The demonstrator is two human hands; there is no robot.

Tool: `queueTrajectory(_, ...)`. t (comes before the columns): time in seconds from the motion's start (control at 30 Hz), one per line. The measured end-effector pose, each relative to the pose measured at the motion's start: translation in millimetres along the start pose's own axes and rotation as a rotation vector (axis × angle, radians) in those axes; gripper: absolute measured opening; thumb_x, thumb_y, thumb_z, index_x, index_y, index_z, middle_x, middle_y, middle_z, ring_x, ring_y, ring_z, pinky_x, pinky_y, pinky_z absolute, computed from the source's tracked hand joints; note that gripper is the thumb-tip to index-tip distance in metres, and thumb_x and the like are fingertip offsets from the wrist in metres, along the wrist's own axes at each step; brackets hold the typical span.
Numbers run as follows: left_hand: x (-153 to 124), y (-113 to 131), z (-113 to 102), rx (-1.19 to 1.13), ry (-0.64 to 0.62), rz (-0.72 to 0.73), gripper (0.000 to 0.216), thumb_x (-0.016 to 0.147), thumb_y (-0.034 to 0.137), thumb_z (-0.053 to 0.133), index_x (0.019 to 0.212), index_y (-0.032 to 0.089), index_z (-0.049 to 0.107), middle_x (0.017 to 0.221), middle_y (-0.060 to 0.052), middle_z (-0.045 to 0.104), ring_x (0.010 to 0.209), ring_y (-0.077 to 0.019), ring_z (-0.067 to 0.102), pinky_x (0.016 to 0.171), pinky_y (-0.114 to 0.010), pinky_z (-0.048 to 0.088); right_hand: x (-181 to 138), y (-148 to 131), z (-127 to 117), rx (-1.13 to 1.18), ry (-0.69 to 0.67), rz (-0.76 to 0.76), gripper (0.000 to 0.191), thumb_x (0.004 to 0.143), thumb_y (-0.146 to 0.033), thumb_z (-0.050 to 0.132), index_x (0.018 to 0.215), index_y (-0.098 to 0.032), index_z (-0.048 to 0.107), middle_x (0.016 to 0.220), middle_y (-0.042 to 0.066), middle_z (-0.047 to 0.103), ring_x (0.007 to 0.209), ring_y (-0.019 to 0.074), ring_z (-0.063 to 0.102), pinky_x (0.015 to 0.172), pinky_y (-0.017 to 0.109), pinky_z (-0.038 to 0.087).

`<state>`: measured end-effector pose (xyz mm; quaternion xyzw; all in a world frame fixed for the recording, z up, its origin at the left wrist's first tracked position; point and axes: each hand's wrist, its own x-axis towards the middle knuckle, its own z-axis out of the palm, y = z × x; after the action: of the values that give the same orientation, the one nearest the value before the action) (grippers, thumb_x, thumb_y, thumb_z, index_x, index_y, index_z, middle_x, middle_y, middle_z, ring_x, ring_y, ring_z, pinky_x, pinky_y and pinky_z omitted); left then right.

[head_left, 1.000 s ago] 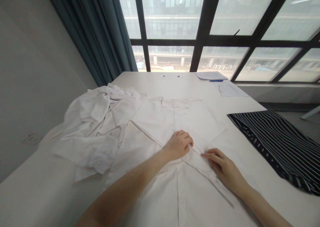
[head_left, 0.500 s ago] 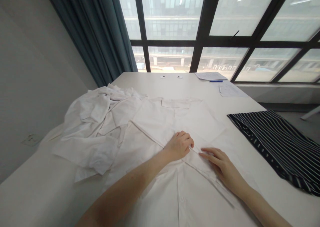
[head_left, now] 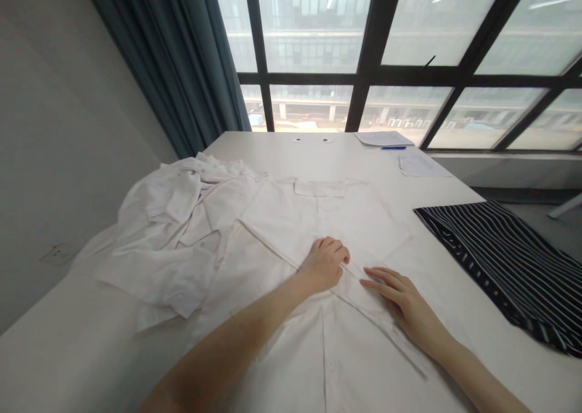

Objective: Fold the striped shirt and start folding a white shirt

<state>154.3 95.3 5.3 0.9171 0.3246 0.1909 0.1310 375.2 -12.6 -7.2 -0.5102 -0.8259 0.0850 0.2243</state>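
A white shirt (head_left: pixel 327 219) lies spread flat on the white table (head_left: pixel 282 149), collar at the far end. My left hand (head_left: pixel 324 264) rests on its middle with fingers curled, pinching a folded edge of the fabric. Just to the right, my right hand (head_left: pixel 402 304) lies flat on the same edge, fingers stretched out and pressing the cloth down.
A heap of crumpled white garments (head_left: pixel 177 219) sits to the left of the shirt. A dark striped cloth (head_left: pixel 504 261) hangs over the table's right edge. Papers (head_left: pixel 418 164) and a blue pen (head_left: pixel 393 147) lie at the far right by the window.
Both hands have barely shifted; my right hand slid a little toward the left hand along the folded edge.
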Motion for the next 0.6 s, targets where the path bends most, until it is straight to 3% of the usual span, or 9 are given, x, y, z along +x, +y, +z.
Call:
queueTrajectory(0.4, 0.1, -1.0, 1.3, -0.018, 0.027, -0.014, 0.021, 0.081, 0.006, 0.049, 0.088, 0.022, 0.06, 0.095, -0.001, 0.062, 0.105, -0.0189, 0.049, 0.098, -0.038, 0.032, -1.5, 0.2, 0.5, 0.005, -0.025, 0.002, 0.044, 0.095, -0.014, 0.041, 0.129, -0.033, 0.06, 0.139, 0.005, 0.056, 0.13, 0.0246, 0.048, 0.102, 0.049, 0.046)
queueTrajectory(0.6, 2.5, -4.7, 1.8, -0.095, 0.046, -0.04, 0.027, 0.081, 0.005, 0.046, 0.09, 0.023, 0.063, 0.095, -0.001, 0.063, 0.106, -0.0179, 0.051, 0.101, -0.036, 0.034, -0.5, -1.7, 0.3, 0.035, 0.027, 0.009, 0.04, 0.095, -0.016, 0.043, 0.127, -0.03, 0.062, 0.134, 0.007, 0.059, 0.127, 0.0247, 0.051, 0.101, 0.049, 0.047)
